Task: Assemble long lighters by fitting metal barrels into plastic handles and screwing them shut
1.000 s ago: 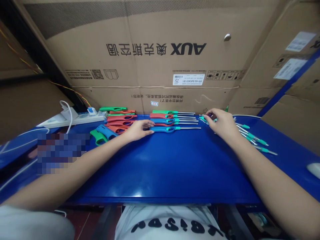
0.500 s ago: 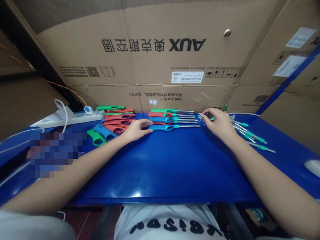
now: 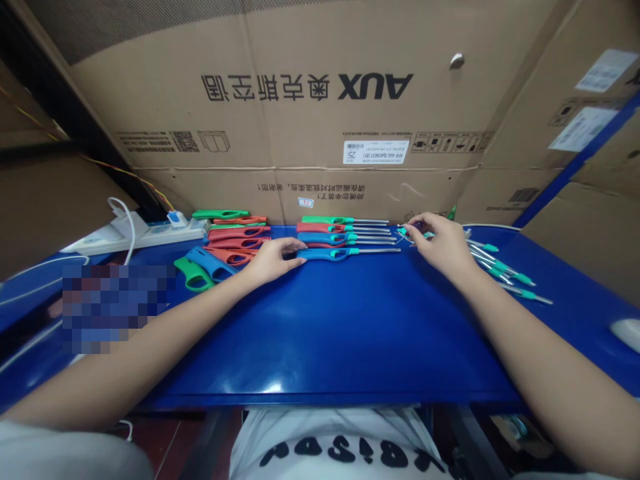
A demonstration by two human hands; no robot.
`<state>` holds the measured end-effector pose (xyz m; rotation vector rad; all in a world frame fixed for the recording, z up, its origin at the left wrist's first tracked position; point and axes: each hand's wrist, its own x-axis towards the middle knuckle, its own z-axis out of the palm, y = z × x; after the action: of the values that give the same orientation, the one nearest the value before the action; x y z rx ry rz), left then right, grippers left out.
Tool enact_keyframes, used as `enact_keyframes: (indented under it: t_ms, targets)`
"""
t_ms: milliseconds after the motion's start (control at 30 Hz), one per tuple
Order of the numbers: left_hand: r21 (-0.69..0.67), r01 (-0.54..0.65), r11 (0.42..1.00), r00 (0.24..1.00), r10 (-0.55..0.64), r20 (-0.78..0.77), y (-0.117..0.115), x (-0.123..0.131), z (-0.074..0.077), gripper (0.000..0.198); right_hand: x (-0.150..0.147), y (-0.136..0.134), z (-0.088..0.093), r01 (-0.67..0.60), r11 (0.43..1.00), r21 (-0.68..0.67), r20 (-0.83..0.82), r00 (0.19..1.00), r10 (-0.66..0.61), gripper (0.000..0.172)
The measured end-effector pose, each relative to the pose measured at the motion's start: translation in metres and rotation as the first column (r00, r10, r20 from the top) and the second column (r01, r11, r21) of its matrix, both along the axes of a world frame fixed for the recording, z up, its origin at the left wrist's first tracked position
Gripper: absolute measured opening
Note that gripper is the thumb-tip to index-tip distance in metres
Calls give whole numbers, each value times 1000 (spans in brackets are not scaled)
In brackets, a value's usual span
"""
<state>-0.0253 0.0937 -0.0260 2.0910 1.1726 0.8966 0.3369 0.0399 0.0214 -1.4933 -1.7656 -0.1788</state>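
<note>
My left hand (image 3: 274, 261) rests on the table with thumb and forefinger closed at the butt of a blue gas lighter (image 3: 320, 255), the nearest in a row. Behind it lie more long-nosed lighters, among them a green lighter (image 3: 325, 220), with metal tubes pointing right. My right hand (image 3: 444, 245) is at a small heap of teal parts with thin wires (image 3: 401, 233). Its thumb and forefinger pinch there; what they hold is too small to make out. Right of that hand lie several metal tubes with teal collars (image 3: 500, 267).
Loose green, red and blue handle shells (image 3: 213, 263) lie left of my left hand. A white power strip (image 3: 185, 232) with plugs stands behind them. A large cardboard sheet (image 3: 300, 133) walls off the back of the blue table (image 3: 340, 333). A white object (image 3: 627, 333) sits at the right edge.
My right hand has shifted very slightly to the right at the teal parts. My left hand and the blue gas lighter stay where they were.
</note>
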Motion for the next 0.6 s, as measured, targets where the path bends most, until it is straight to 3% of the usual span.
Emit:
enact_keyframes:
  t_ms: [400, 600]
  targets:
    - [53, -51, 997, 999, 51, 7, -3, -5, 1, 48, 0, -1, 1, 13, 1000, -9, 2, 1000, -13, 11]
    - [91, -82, 992, 996, 84, -21, -6, -4, 1, 44, 6, -2, 5, 53, 998, -23, 88, 995, -51, 8]
